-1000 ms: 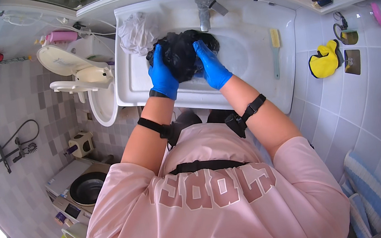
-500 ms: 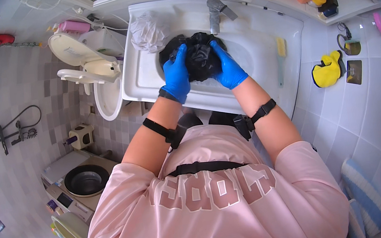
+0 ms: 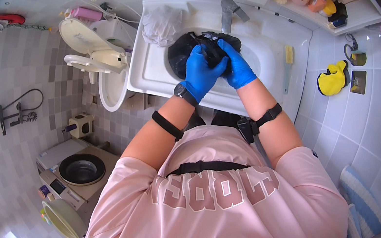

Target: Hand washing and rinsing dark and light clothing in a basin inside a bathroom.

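Note:
Over the white sink [image 3: 263, 78], both my hands in blue gloves grip a crumpled black cloth [image 3: 182, 54]. The cloth spreads out to the left and hangs over the basin, and its lower part hides much of the bowl. My left hand [image 3: 203, 70] is closed on the cloth's near side, fingers curled and thumb pointing right. My right hand [image 3: 238, 65] is closed round its right side, close beside the left. The grey tap [image 3: 227, 17] rises just behind the cloth. A white crumpled cloth or bag [image 3: 162, 26] lies on the sink's far left corner.
A brush [image 3: 287, 67] with yellow bristles lies on the sink's right side. A shelf [image 3: 368, 21] with bottles and jars hangs at the far right. On the right wall is a yellow glove-shaped cloth [image 3: 332, 79]. A toilet [image 3: 112, 91] and a washing machine [image 3: 94, 192] stand at the left.
My hands have come closer together, the left moving right and turning inward over the black cloth. The cloth now bunches between them and stretches out to the left. The view has shifted slightly.

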The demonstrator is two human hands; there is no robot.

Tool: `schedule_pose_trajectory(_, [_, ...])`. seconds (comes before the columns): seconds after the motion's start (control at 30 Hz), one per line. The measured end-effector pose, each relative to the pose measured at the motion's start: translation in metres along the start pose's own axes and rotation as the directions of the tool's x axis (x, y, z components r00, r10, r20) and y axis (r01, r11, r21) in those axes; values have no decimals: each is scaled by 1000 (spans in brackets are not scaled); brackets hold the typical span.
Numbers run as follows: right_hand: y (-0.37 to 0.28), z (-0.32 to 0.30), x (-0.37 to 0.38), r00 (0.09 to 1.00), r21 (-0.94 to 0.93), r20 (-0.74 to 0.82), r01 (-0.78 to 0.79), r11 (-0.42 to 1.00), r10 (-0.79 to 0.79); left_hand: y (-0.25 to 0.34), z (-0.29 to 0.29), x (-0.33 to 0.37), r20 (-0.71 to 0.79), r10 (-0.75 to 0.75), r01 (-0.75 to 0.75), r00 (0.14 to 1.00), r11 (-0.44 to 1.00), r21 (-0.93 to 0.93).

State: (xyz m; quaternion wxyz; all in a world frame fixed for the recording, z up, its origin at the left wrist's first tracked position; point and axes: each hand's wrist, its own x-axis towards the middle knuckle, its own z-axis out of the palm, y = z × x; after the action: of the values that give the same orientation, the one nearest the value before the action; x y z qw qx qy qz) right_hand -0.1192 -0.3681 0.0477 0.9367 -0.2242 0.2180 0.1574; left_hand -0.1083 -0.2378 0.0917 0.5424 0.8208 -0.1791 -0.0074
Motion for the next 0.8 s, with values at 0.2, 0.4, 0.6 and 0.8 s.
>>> schedule_pose_trajectory(0.2, [9, -20, 21, 1000, 214, 1, 24, 976, -24, -12, 5, 9, 124, 74, -93, 990, 984, 154])
schedule_pose_trajectory(0.4, [18, -6, 18, 890, -73, -172, 416, 907, -422, -38, 22, 2, -213, -293, 217, 932, 923, -318])
schedule_pose_trajectory(0.6, [16, -5, 4, 877, -204, 33, 476, 856, -480, -14, -10, 15, 203, -382, 428, 902, 720, -547])
schedule_pose_trajectory(0.8, [9, 4, 18, 768, -579, 216, 598, 555, -603, -43, 5, 9, 142, -483, 437, 864, 581, -687])
